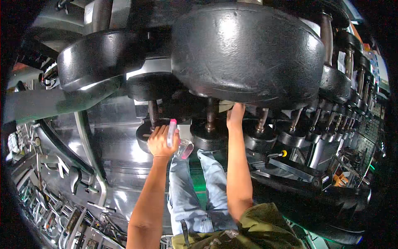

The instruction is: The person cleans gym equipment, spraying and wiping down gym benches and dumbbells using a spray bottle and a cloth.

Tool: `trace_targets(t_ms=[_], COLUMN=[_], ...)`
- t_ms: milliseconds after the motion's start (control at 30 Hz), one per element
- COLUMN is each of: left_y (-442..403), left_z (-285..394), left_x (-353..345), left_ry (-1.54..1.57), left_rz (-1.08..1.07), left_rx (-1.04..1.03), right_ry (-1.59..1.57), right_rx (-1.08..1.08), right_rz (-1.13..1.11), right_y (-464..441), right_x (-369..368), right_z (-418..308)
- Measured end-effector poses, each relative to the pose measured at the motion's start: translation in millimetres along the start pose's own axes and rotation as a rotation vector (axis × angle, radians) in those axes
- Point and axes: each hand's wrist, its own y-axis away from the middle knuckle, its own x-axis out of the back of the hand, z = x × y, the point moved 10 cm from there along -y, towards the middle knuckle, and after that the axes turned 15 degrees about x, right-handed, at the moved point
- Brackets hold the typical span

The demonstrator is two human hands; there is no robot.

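Note:
My left hand (162, 142) is closed around a clear spray bottle (186, 148) with pink parts. It is beside the round black head of a lower-rack dumbbell (145, 135). My right hand (235, 115) reaches in under a very large black dumbbell head (248, 54) on the upper row. A pale cloth (225, 105) shows at its fingers, which are partly hidden by the big head. The hand is between the handles of two lower dumbbells, one with its front head (208, 137) left of my forearm, the other with its head (259, 139) to the right.
More dumbbells (292, 135) run along the rack to the right. Another big dumbbell head (93, 58) is at upper left. A padded black bench (306, 195) lies at lower right, and metal gym machines (74, 182) stand on the left.

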Motion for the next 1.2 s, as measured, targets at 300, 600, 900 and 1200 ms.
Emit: trace_targets(t_ms=[300,600,900,1200], left_y=[2.7,1.8,4.1,6.9], left_z=[4.4,2.3,5.3,-5.3], left_x=[2.5,0.9,-1.5,-7.9], left_ry=[-0.068,-0.039,-0.059,0.247], left_rz=[0.098,0.054,0.034,-0.245], left_rx=[-0.08,-0.05,-0.114,0.015], right_ry=[0.283,0.319,-0.143,0.036], right_rx=[0.44,-0.022,0.041,0.178], right_rz=[-0.149,0.075,-0.064,0.054], right_y=[15.9,-37.2,43.6,126.2], right_x=[-17.3,13.8,-6.8,70.0], right_z=[-46.4,1.5,-47.9,-79.7])
